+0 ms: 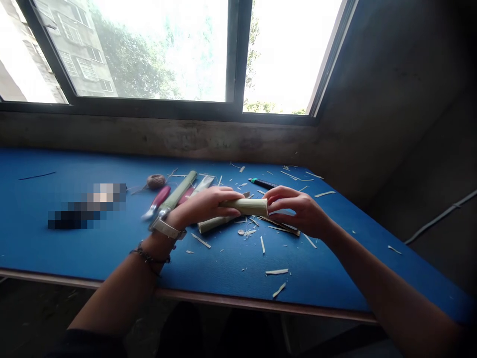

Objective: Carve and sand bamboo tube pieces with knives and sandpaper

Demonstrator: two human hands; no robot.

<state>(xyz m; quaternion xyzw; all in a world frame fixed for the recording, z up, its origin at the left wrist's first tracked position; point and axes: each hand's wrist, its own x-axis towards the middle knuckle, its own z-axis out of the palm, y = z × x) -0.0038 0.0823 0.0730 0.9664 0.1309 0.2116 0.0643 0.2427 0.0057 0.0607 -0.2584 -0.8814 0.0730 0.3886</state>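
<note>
Between the fingers of both hands, above the smooth blue bench (74,253), a pale tube (254,207) is held almost level — its wall faintly streaked lengthwise, its right end cut square to a round rim. The left hand (219,203) grips it, fingers laid over the far side and the thumb along the near one. The right hand (302,211) has its fingers curled and parted at the cut end; whether they pinch the rim, I cannot tell.

Below the left fingers lies a second tube (210,226), stubby and hollow-ended. Thin, curling shavings (277,272) are strewn beneath and around both hands, dry and splintery. Just beyond the right fingers rests a slim black tool (265,184) with a green end. Left of the left fingers, a long green tube (182,190) slants beside a rounded, dark red handle (161,196); farther off sits a fuzzy brown ball of twine (155,182), loosely spherical — strands trailing.
</note>
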